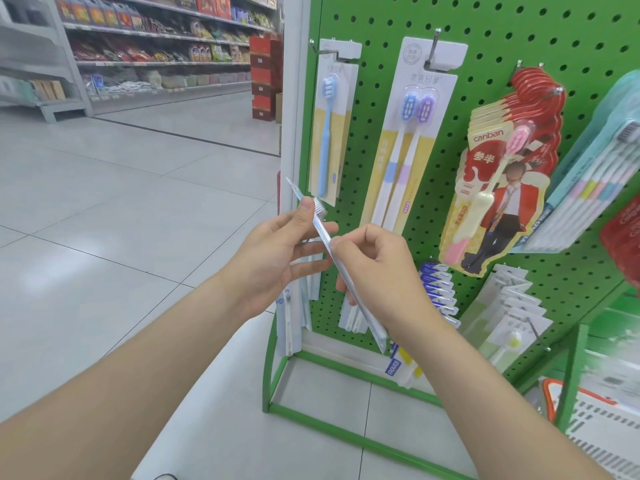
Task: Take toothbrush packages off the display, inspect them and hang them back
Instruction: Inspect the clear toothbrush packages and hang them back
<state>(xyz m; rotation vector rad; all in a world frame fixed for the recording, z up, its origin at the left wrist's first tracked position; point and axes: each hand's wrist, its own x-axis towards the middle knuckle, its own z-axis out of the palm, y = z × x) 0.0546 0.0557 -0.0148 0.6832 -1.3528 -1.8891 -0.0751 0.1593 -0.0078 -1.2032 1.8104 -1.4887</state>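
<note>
I hold a thin clear toothbrush package (323,233) edge-on in front of the green pegboard display (485,26). My left hand (287,251) pinches its upper part with the thumb near the brush head and the fingers behind. My right hand (377,268) grips its middle with curled fingers; the lower end sticks out past that wrist. On the hooks hang a blue toothbrush pack (330,133), a twin pack (405,143) and a stack of red canban packs (498,188).
More packs hang on the lower hooks (440,292) and at the right edge (595,174). The display's green floor frame (346,426) stands on grey tiles. A white basket with an orange rim (588,420) sits bottom right. Stocked grocery shelves (156,46) line the aisle at the back left.
</note>
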